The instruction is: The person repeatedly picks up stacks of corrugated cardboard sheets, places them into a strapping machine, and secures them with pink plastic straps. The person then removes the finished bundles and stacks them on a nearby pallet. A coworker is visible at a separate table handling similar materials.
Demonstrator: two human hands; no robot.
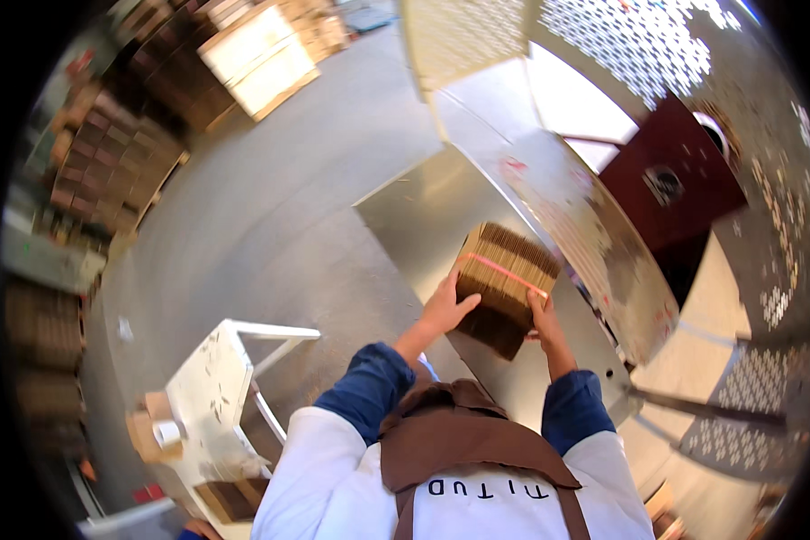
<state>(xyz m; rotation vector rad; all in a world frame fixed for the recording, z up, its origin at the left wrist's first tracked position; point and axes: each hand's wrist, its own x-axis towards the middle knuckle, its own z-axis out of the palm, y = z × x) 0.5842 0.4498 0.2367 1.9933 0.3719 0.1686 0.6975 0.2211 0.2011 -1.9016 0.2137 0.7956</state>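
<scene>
A thick bundle of brown cardboard pieces (502, 310), stacked edge to edge, is between my two hands over a bare metal tabletop (414, 205). A pinkish-red band (499, 267) runs across the bundle. My left hand (445, 308) grips its left side, with the thumb lying along the near part. On the right edge, close to the band's end, my right hand (547, 326) is closed, its thumb up near the band. The undersides of my fingers are partly hidden. Whether the bundle rests on the metal or is lifted, I cannot tell.
Right of the tabletop runs a worn metal machine bed (594, 243), with a dark red panel (670, 175) beyond. A white stool-like stand (211, 387) is at lower left, beside a small cardboard box (153, 427). Stacked cartons (112, 166) on pallets line the far left.
</scene>
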